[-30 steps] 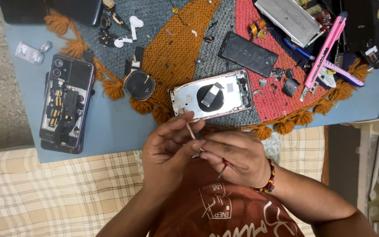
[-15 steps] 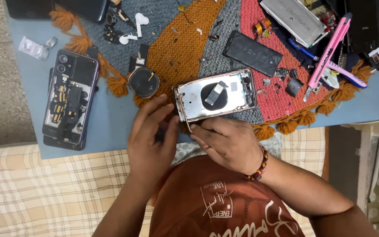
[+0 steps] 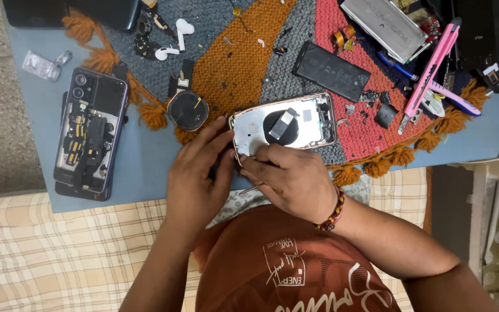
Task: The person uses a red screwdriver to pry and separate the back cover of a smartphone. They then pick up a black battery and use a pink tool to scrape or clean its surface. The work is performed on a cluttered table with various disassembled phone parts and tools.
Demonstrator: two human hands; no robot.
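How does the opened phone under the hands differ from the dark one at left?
The silver phone shell lies crosswise on the knitted mat; the dark phone lies lengthwise on the blue table. The shell looks mostly stripped, with a round black coil at centre; the dark phone keeps boards and cables inside. The left hand and right hand touch the shell; the dark phone lies untouched. Both are open-backed.

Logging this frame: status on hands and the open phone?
Left hand steadies opened phone shell. Right hand pinches thin metal tool at its edge. Nothing obstructing.
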